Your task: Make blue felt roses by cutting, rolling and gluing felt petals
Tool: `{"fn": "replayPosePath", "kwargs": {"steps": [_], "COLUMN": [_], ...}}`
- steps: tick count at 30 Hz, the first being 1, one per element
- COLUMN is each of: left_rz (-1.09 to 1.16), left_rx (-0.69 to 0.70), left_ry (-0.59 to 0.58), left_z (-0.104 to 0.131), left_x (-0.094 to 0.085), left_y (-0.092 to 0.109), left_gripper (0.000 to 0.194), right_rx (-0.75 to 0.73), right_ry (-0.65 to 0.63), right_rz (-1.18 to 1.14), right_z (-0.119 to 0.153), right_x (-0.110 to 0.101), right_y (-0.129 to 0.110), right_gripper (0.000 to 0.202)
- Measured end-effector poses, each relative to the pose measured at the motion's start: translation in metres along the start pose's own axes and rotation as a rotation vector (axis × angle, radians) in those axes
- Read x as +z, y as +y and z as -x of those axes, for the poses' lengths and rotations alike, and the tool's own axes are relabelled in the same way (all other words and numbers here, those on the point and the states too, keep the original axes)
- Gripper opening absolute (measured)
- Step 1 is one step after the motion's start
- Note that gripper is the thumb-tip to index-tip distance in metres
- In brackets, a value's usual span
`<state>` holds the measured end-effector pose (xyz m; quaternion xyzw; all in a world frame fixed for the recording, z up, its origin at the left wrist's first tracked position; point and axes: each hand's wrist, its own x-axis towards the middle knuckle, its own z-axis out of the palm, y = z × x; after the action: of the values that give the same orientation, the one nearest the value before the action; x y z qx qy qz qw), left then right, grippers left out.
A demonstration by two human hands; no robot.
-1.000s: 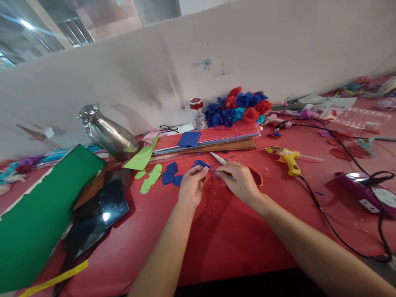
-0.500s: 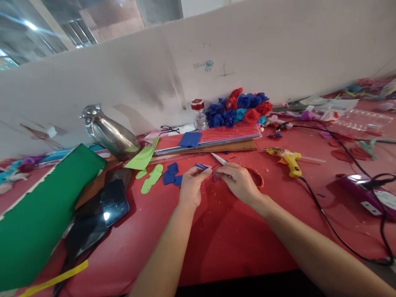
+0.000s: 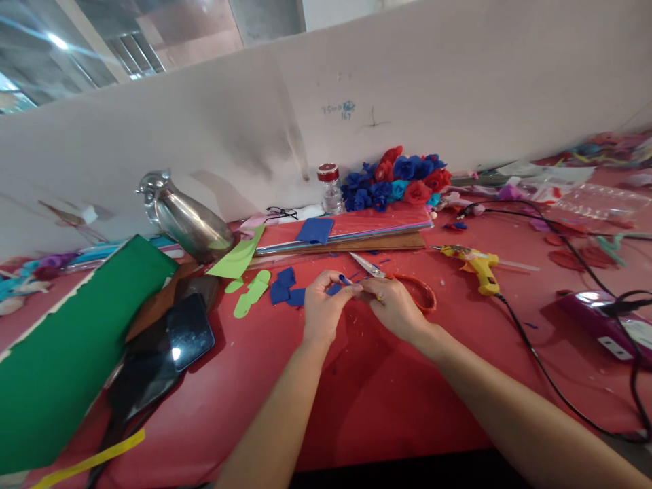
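Note:
A small rolled blue paper piece (image 3: pixel 345 279) is pinched between the thumb and fingers of my left hand (image 3: pixel 324 311). My right hand (image 3: pixel 399 307) is closed too, its fingertips meeting the left thumb at the piece's near end, which the fingers cover. Just behind my right hand lie scissors (image 3: pixel 367 265) with orange-red handles, partly hidden by it. Several cut blue paper pieces (image 3: pixel 296 297) rest left of my left hand, beside light green rounded cutouts (image 3: pixel 250 295).
A yellow glue gun (image 3: pixel 481 268) lies to the right, its cord running toward a purple power box (image 3: pixel 601 324). Behind are stacked sheets (image 3: pixel 377 229), a lidded jar (image 3: pixel 330 190) and red and blue paper flowers (image 3: pixel 402 178). A metal jug (image 3: pixel 191 224), phone (image 3: pixel 189 333) and green board (image 3: pixel 76 367) occupy the left.
My right hand has moved left, and its fingertips now meet my left hand at the blue piece. The scissors beside it are more exposed.

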<state>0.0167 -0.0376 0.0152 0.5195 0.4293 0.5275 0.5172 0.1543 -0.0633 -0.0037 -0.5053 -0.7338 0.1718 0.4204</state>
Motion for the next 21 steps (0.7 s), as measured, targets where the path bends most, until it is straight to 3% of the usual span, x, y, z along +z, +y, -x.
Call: {"fn": "replayPosePath", "kwargs": {"steps": [4,11,21], "left_rz": [-0.055,-0.058,-0.083], "left_rx": [0.023,-0.006,-0.021], "left_ry": [0.0,-0.035,-0.009], "left_z": [0.001,0.002,0.001], "left_x": [-0.001,0.001,0.001], "left_y": [0.0,0.01,0.002], "left_gripper": [0.018,0.013,0.021], "right_rx": [0.014,-0.006,0.024], "right_ry": [-0.007,0.002,-0.049], "right_rz": [0.029,-0.047,0.036], "right_z": [0.0,0.0,0.0], "right_x": [0.0,0.001,0.001], "right_y": [0.0,0.001,-0.003], "right_gripper": [0.027,0.044,0.026]}}
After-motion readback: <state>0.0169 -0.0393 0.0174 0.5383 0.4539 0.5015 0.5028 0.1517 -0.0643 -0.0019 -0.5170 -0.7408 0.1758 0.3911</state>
